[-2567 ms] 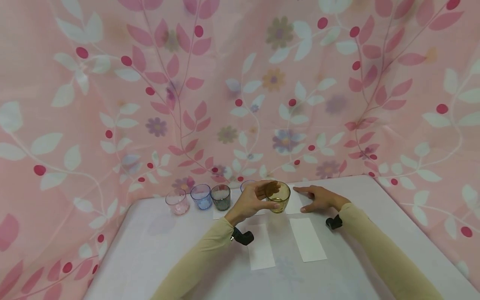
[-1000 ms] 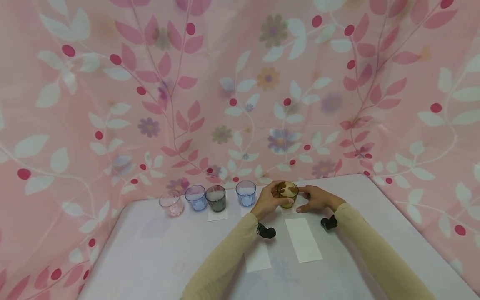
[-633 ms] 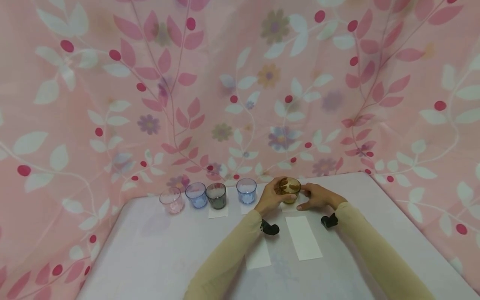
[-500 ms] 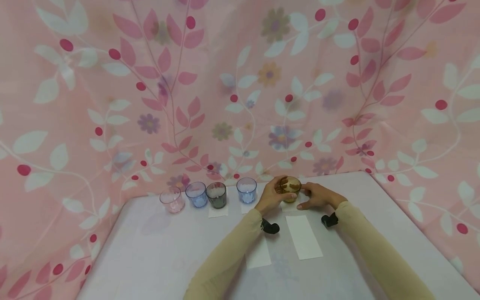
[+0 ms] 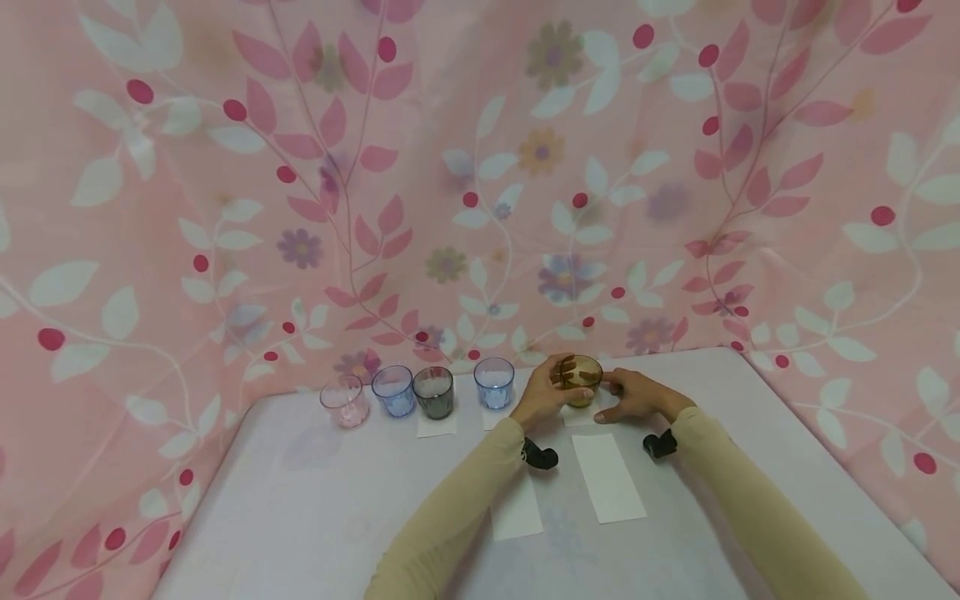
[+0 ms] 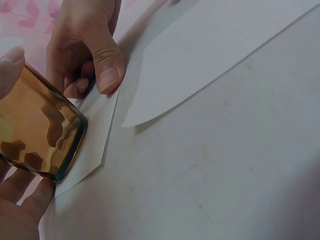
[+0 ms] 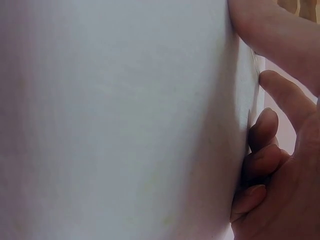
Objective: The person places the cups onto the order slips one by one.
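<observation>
My left hand holds an amber glass tumbler, its thumb on the near side and fingers round the far side. The tumbler is upright at the back of the table, over a small white paper. In the left wrist view, the tumbler's thick base overlaps that paper. Just right of the tumbler, my right hand rests with its thumb at the paper's edge. The right wrist view shows its index finger stretched out and the other fingers bent, with nothing held.
Left along the back stand a pink tumbler, a blue one, a dark grey one and another blue one. Two white paper strips lie nearer, one partly under the left sleeve. A floral curtain hangs behind.
My left hand has carried the amber tumbler right, over the paper by my right hand, uncovering the second blue tumbler. Over the last half second, both hands stay almost still.
</observation>
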The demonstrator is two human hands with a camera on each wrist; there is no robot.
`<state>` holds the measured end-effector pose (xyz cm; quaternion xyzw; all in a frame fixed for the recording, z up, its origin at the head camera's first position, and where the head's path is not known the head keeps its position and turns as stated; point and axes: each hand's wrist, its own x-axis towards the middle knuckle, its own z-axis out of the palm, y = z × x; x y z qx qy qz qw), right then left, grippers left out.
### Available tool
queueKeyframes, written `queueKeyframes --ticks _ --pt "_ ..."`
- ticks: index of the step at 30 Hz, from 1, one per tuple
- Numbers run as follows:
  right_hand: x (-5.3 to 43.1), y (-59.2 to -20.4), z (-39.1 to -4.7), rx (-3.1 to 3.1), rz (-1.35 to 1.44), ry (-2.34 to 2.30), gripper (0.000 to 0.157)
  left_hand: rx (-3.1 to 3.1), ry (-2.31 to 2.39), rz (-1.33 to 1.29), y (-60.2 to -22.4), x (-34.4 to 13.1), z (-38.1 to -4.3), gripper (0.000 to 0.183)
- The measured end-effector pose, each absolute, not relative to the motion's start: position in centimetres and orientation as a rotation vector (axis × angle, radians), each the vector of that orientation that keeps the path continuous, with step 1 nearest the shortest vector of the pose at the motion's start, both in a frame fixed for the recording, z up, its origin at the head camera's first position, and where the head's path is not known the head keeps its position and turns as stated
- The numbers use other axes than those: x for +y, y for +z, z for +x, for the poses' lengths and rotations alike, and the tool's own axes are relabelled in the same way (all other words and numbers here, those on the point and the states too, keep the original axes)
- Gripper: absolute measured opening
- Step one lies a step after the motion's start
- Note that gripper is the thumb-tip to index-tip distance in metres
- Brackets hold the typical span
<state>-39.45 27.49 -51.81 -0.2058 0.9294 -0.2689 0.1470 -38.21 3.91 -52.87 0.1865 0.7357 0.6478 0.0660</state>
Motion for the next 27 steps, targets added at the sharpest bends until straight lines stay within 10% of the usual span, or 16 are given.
queueKeyframes --ticks 11,27 --pt "27.4 -51.6 -39.0 2.671 -0.608 -0.8 0.082 2.406 1.798 0.535 -51.6 3.5 -37.1 0.106" --pt "27.6 -51.7 -38.8 2.659 -0.645 -0.819 0.078 2.592 1.753 0.791 -44.9 0.4 -32.3 0.095"
